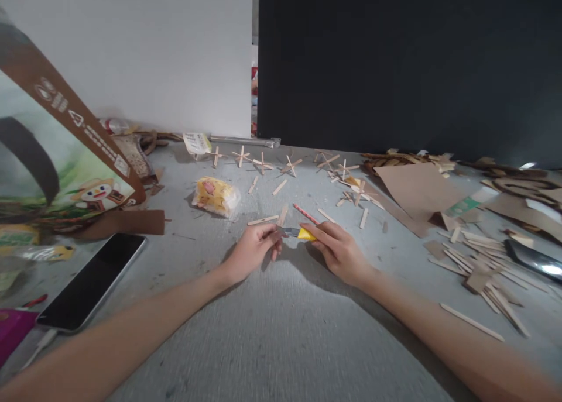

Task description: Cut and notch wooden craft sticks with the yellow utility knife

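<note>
My right hand (336, 247) is wrapped round a yellow utility knife (306, 233), its grey blade pointing left. The blade's end reaches the fingertips of my left hand (254, 247). Thumb and fingers of that hand are pinched together, and what lies between them is too small to make out. Just beyond the left fingers lies a wooden craft stick (262, 220), with a shorter stick piece (283, 215) beside it. A red-and-white striped straw or pencil-like rod (306, 213) rests just past the knife.
Crossed-stick pieces (241, 156) stand in a row at the back. A yellow-printed plastic packet (216, 196) sits left of centre. At left are a phone (94, 282) and a large printed bag (100, 174). Loose sticks (483, 261) and brown cardboard (417, 191) cover the right.
</note>
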Demonstrator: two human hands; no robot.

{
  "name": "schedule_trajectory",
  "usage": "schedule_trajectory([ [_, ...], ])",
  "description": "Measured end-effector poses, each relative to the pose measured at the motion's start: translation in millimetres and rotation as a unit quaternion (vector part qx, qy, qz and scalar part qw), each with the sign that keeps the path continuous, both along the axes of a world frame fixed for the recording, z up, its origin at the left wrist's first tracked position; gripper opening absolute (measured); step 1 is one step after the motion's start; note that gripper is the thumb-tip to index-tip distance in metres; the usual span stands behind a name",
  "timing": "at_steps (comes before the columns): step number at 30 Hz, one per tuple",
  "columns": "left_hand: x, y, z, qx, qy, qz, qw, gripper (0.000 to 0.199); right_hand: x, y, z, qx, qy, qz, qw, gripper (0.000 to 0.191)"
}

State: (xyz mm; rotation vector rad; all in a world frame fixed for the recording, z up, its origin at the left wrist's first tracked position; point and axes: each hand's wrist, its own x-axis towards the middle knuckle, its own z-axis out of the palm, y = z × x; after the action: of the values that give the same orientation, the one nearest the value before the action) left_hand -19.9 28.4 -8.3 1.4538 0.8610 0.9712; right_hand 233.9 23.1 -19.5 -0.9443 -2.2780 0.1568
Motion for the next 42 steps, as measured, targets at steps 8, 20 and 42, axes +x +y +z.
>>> schedule_trajectory([
  [8, 1.2, -0.1, -0.9, -0.014, -0.031, -0.012, 0.999, 0.045, 2.0, 0.8, 0.7, -0.050, 0.028, -0.010, 0.998, 0.044],
  [20, 1.4, -2.6, -0.4, -0.037, -0.055, -0.020, 0.998, 0.037, -1.4, -1.4, 5.2, -0.054, 0.044, -0.002, 0.998, 0.042],
  [42, 0.9, -1.7, -3.0, -0.030, -0.059, -0.032, 0.997, 0.040, -0.2, -0.6, 3.4, -0.017, 0.051, 0.014, 0.998, 0.039],
])
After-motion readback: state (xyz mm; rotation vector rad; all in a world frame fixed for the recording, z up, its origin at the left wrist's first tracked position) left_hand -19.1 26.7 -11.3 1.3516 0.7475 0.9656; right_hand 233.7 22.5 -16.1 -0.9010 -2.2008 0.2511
